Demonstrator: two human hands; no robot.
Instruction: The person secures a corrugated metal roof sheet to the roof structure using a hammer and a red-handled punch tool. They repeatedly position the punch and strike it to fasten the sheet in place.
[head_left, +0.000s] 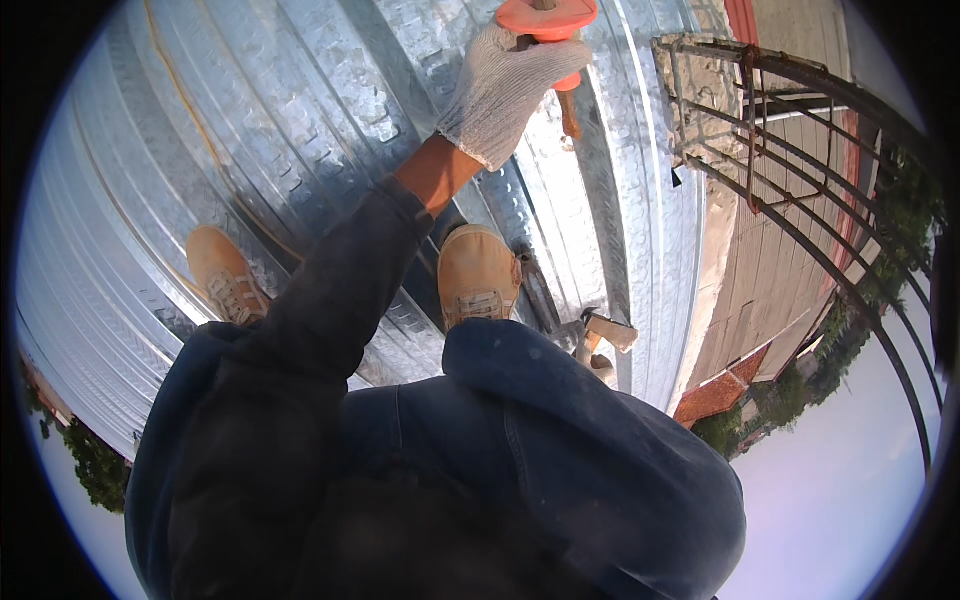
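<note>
My left hand [507, 90], in a pale knitted glove, is closed around a chisel with an orange hand guard [548, 18]. Its rusty shank [570, 115] sticks out below the fist, over the ribbed metal decking [350, 110]. Beside my right knee a hammer [608, 331] shows its head and a short piece of handle. A small pale part of my right hand [603, 368] appears at that handle, closed on it; the knee hides the remainder of the hand. The chisel's top end is cut off by the picture's edge.
My tan shoes [480, 270] stand on the decking, the left one [222, 270] farther out. To the right, bent rebar [800, 200] with tie loops rises from broken concrete [700, 90]. Past the decking's edge lie a lower roof [770, 260] and trees. A yellowish cord [190, 110] crosses the decking.
</note>
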